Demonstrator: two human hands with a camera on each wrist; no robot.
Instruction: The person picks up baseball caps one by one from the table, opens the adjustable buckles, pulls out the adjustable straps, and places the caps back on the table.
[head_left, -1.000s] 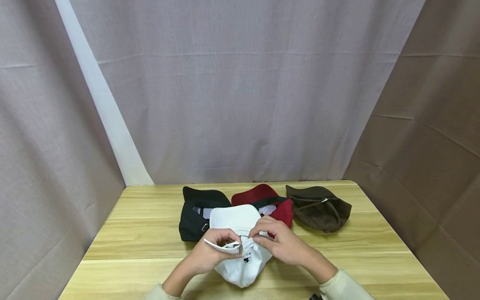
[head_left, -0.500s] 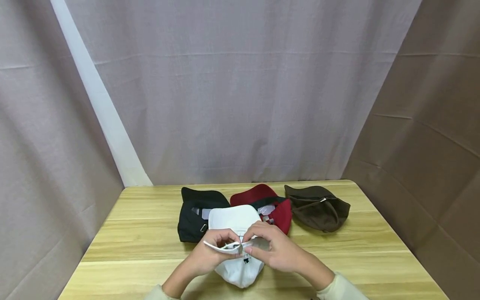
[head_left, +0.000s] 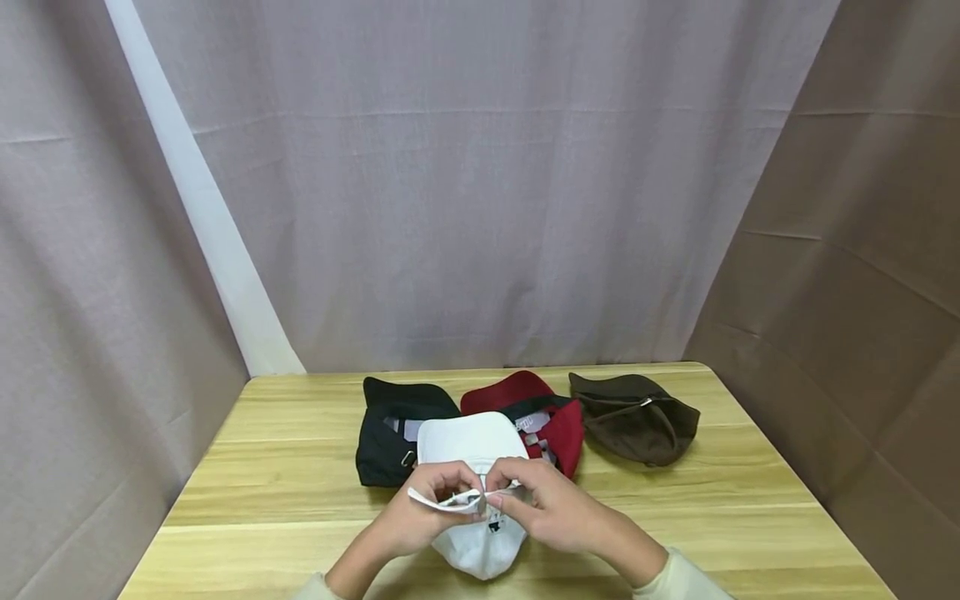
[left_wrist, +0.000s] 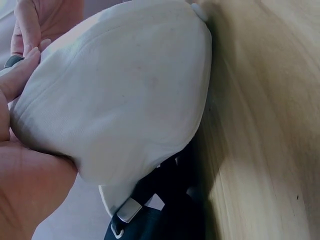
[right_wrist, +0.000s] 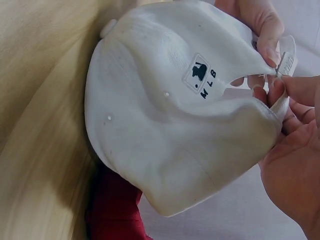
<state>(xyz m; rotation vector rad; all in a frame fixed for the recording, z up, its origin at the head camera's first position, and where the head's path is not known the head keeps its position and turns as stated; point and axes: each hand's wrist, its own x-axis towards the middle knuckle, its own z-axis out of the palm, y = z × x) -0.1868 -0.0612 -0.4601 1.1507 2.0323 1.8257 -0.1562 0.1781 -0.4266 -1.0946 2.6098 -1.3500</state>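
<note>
A white baseball cap (head_left: 472, 437) is crown down at the front of the table, its brim pointing away. My left hand (head_left: 420, 512) pinches the buckle end of its back strap (head_left: 441, 503), whose free tail sticks out leftward. With thumb and index finger, my right hand (head_left: 558, 510) pinches the strap just beside the left fingertips. In the right wrist view, a metal buckle (right_wrist: 287, 64) shows between the hands, and the cap's back bears a small dark logo (right_wrist: 196, 72) with MLB letters. The left wrist view shows the smooth side of the crown (left_wrist: 130, 90).
Behind the white cap lie a black cap (head_left: 382, 454) on the left and a red cap (head_left: 566, 433) on the right, both partly covered by it. A dark brown cap (head_left: 637, 425) lies farther right. Curtains (head_left: 480, 208) hang around the wooden table (head_left: 262, 467).
My right hand has moved left from the cap's right back edge to the strap, meeting the left fingertips. The red cap's buckle now shows. My left hand has kept its pinch.
</note>
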